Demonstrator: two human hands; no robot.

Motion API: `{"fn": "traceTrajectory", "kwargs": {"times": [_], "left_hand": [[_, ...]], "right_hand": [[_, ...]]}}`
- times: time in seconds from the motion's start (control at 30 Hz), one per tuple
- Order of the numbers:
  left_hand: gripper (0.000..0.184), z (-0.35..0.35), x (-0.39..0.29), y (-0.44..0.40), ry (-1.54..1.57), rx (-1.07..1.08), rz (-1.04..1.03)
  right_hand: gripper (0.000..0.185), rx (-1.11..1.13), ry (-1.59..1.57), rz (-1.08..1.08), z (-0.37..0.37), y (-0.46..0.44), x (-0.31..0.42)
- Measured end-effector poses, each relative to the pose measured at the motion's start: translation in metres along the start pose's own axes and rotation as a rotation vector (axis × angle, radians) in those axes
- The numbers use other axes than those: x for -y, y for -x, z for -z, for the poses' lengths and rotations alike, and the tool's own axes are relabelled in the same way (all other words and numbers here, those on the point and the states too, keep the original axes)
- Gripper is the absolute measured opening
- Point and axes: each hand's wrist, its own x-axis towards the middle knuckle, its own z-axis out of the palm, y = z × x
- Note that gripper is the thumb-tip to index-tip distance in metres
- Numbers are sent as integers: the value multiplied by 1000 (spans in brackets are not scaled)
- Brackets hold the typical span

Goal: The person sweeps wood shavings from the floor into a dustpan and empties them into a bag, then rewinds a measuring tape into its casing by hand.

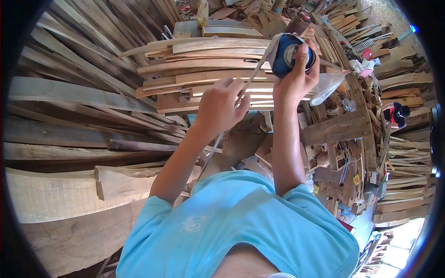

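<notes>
A round dark blue object (281,59) with a pale round label is gripped by my right hand (301,74), its thumb lying over the label. From its left side a narrow pale strip (254,74) runs down and left. My left hand (221,104) is closed around this strip, fingers curled, and the strip continues below it toward my shirt. Under both hands lie several long curved wooden pieces (213,63), side by side. Beside my right wrist is a clear plastic bag (328,88).
Long planks (69,95) fan out across the left side. A wooden frame (338,124) and scrap pieces stand at the right. Further right are stacked wood strips (403,185) and a dark object with a red band (397,115). A bottle (202,13) stands at the top.
</notes>
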Motion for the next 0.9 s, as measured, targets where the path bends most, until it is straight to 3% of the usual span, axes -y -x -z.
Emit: {"fn": "traceTrajectory", "kwargs": {"times": [0.1, 0.27, 0.33, 0.43, 0.53, 0.67, 0.8, 0.83, 0.9], "left_hand": [[39, 0, 2, -15, 90, -9, 20], [45, -2, -11, -50, 331, -93, 107], [47, -10, -11, -61, 389, -121, 52], [51, -15, -24, -77, 553, -124, 88], [55, -4, -23, -98, 659, 231, 181], [51, 0, -39, -128, 631, 228, 90], [34, 4, -91, -149, 816, 123, 87], [42, 9, -82, -158, 728, 242, -16], [42, 11, -91, -162, 618, 154, 38]], "right_hand": [[34, -28, -19, 14, -1, -12, 0], [33, -75, -38, 170, -2, -27, 3], [39, -102, -175, 109, -5, -32, 1], [27, -81, -140, 104, -5, -42, 6], [28, -113, -136, 111, -17, -48, 23], [28, -78, -133, 203, -18, -62, 23], [30, -111, -100, 255, -20, -75, 29], [31, -129, -92, 271, -22, -78, 32], [31, -114, -140, 276, -27, -85, 41]]}}
